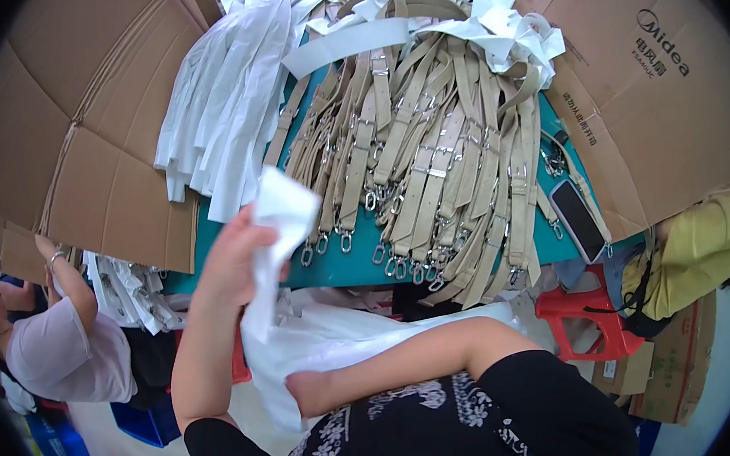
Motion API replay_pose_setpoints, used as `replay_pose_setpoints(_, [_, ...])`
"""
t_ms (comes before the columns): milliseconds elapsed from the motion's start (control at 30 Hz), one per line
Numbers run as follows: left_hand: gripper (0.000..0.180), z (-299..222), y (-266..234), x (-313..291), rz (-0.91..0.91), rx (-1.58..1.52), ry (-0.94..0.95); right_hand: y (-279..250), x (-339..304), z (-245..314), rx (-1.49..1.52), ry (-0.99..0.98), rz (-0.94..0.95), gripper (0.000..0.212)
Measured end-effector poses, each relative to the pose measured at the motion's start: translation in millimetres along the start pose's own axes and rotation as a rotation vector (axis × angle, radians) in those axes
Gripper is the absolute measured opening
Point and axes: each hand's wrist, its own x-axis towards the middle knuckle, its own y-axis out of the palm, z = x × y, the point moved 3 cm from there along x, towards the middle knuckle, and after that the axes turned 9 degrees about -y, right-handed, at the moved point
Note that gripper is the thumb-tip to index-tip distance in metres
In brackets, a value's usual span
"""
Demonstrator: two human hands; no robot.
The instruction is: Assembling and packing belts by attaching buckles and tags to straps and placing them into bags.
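My left hand [241,252], raised near the table's front edge, is closed around a white strip [289,204] that looks like paper or thin plastic. One end sticks up above the fist, and the rest hangs down toward my lap. Low in front of my body, my right hand [312,393] is at the lower part of the strip, its fingers hidden behind the white material. More white material [374,336] lies across my lap. Beyond my hands, many beige straps [428,153] with metal buckles and clasps lie in a heap on the green table [321,271].
Long white strips [224,110] hang over the table's left part; crumpled white pieces [504,29] top the heap. Cardboard panels [102,103] flank both sides. A phone [577,220] lies at the right edge. People sit left [67,349] and right, near a red stool [576,309].
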Motion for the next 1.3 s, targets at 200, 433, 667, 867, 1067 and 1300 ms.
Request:
replay_pose_setpoints(200, [0.025,0,-35,-16,-0.19,0.243,0.207,-229,-122,-4,0.181,0.685,-0.59,0.033])
replay_pose_setpoints(433, [0.017,52,3,17,0.126,0.745,0.073,-233,-144,-11,0.888,0.662,-1.082,0.042])
replay_pose_setpoints(667, [0.028,46,19,15,0.439,0.606,0.362,-204,-144,-13,1.527,0.444,-0.866,0.047])
replay_pose_setpoints(867, [0.042,58,14,16,0.226,0.521,0.181,-225,-161,-2,1.508,0.268,-0.958,0.06])
replay_pose_setpoints(1067, [0.046,77,10,29,-0.025,0.412,-0.019,-249,-174,11,0.539,0.459,-1.199,0.048])
replay_pose_setpoints(1300, [0.05,55,21,47,0.041,0.37,0.035,-287,-174,-1,0.313,0.705,-0.838,0.024])
